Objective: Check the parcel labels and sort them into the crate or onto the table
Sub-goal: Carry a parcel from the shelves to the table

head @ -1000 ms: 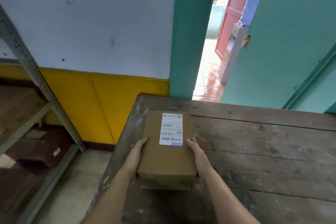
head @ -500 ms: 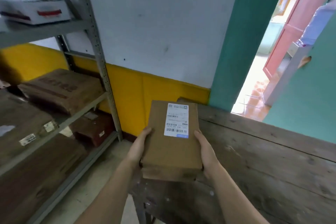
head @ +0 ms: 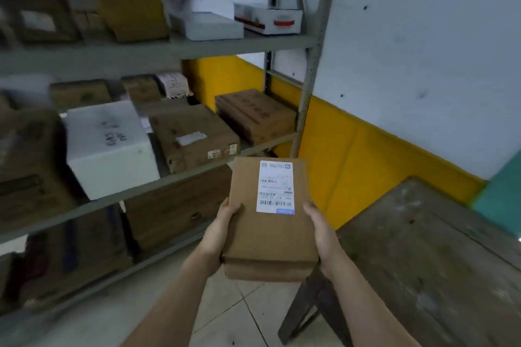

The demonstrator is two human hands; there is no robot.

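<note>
I have swung my view left, away from the doorway: a second ago the parcel [head: 269, 220] sat over the near corner of the table [head: 439, 256], and now it hangs clear of it, out over the tiled floor [head: 225, 315], with the metal shelving [head: 158, 48] filling the left of my view. Half a second ago it was still above the table's left edge, so the carry runs steadily leftward. I read that as the label check being finished and this parcel being taken off the table side; no crate shows in my view, so I cannot say where it is headed, only that it is leaving the table.

The grip is unchanged in kind. My left hand [head: 222, 236] clamps the parcel's left long edge, thumb on the top face, fingers wrapped below and out of sight. My right hand [head: 321, 234] holds the right long edge the same way. Both hands sit on the near half of the parcel, so the far half juts forward past them. The white label [head: 275, 187] lies face up on the far half, between and beyond the two thumbs, its print upside down to me. A second brown layer shows under the near end; I cannot tell if it is a flap or another parcel.

The shelves carry brown cartons and a white box [head: 110, 146], all well apart from my hands.
</note>
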